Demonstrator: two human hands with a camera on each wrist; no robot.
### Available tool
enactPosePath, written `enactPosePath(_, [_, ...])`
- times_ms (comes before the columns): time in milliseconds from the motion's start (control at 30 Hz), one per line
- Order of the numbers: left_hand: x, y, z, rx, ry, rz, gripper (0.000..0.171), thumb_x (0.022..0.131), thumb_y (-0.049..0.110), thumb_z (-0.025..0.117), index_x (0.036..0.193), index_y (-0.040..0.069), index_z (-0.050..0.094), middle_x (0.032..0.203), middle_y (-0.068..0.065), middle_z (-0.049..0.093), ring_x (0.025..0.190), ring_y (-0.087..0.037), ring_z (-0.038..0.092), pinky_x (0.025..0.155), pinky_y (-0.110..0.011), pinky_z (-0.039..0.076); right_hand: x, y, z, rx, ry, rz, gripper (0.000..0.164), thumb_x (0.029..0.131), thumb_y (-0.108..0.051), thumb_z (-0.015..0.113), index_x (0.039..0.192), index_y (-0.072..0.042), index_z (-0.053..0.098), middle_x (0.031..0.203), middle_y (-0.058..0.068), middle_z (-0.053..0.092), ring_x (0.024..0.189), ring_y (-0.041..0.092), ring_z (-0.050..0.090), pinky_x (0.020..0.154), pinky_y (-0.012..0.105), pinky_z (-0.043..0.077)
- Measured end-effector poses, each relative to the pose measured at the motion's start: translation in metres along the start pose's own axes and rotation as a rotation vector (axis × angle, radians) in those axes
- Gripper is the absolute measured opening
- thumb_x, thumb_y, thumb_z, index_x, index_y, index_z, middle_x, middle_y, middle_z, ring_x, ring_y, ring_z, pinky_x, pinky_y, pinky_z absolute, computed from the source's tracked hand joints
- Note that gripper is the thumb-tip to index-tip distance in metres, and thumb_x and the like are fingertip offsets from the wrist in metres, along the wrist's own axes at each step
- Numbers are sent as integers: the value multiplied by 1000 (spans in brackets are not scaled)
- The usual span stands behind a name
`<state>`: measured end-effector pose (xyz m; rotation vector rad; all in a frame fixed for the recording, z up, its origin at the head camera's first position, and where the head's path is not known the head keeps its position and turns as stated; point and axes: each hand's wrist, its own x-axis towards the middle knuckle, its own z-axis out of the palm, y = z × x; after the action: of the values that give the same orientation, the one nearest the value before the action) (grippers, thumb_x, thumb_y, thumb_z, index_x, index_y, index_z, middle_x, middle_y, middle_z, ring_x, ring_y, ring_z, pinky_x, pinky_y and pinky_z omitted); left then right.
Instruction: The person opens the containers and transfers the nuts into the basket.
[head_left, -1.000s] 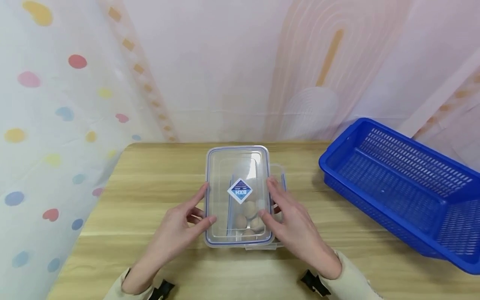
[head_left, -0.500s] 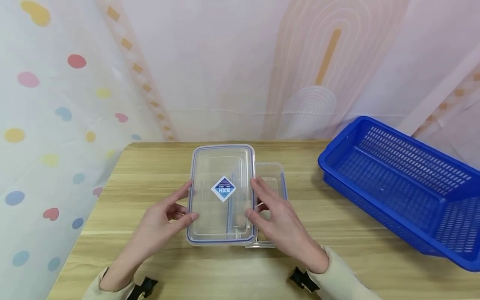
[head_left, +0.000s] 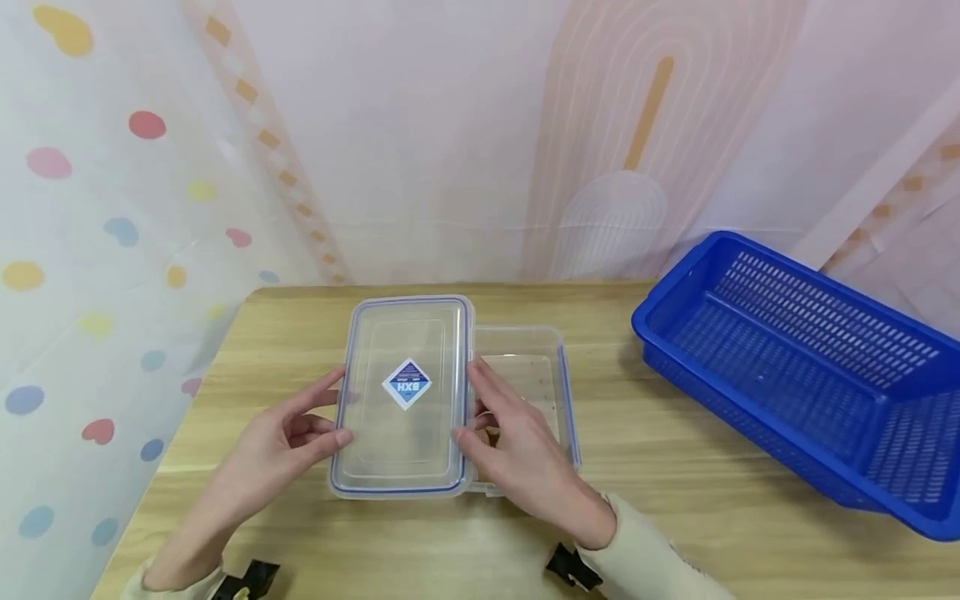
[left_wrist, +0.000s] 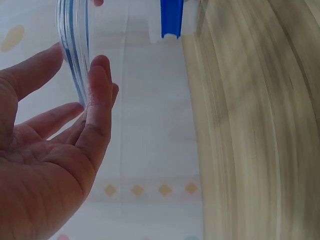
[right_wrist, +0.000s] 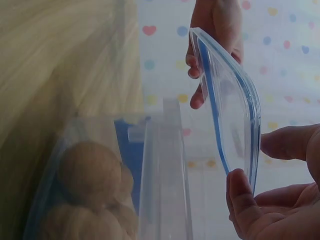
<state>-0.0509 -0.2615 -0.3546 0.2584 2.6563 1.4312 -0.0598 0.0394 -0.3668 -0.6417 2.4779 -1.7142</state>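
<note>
A clear plastic lid (head_left: 401,342) with a blue seal and a diamond-shaped label is held off the table between both hands. My left hand (head_left: 270,454) grips its left edge, thumb above and fingers below. My right hand (head_left: 517,446) pinches its right edge the same way. Partly under the lid and right hand stands a clear food container (head_left: 525,333) without its lid, a blue-trimmed flap at its right side. In the right wrist view, several round brown balls (right_wrist: 90,172) lie inside the container; what they are I cannot tell. The lid and container are apart there.
A large blue plastic basket (head_left: 787,400) with slotted walls stands at the right of the wooden table (head_left: 300,333). Behind the table hangs a patterned cloth (head_left: 450,150).
Both hands have moved left with the lid, off from above the container. More of the container's inside now shows on the right. Basket and container have stayed in place.
</note>
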Motion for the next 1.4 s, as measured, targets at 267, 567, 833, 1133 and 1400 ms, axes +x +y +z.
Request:
enactPosePath(267, [-5, -15, -23, 30, -23, -10, 74, 98, 11, 73, 162, 14, 37, 143, -27, 57, 94, -6, 69, 74, -23, 60, 7, -8, 21, -47, -42, 10, 69, 99, -15, 66, 160, -3, 34, 170, 11, 22, 102, 10, 64, 94, 31, 56])
enactPosePath(567, [-13, -39, -39, 39, -55, -40, 73, 99, 12, 71, 162, 12, 35, 141, -27, 57, 97, -6, 71, 75, -24, 60, 10, -11, 49, -55, -129, 67, 73, 102, -20, 61, 164, -6, 24, 172, 7, 11, 117, 14, 64, 101, 29, 53])
enactPosePath(833, [-21, -64, -54, 69, -63, -57, 73, 99, 8, 71, 163, 13, 35, 138, -17, 61, 99, -2, 71, 75, -21, 58, 12, -14, 76, -40, -192, 100, 81, 101, -15, 64, 165, -8, 16, 172, 5, -2, 69, -3, 55, 77, 21, 57])
enactPosePath(1133, [-25, -87, -68, 21, -91, -58, 74, 98, 5, 70, 163, 14, 36, 128, 31, 59, 100, -5, 72, 78, -19, 58, 13, -14, 96, 24, -236, 109, 86, 99, -8, 65, 166, -9, 12, 173, 8, -4, 74, -8, 55, 69, 11, 52])
enactPosePath(1400, [-28, -99, -69, -45, -128, -113, 74, 98, 5, 70, 163, 14, 35, 139, 3, 65, 105, -3, 70, 81, -21, 59, 10, -4, 103, 59, -266, 156, 86, 98, -8, 66, 166, -7, 13, 173, 13, 0, 80, -8, 60, 74, 11, 52])
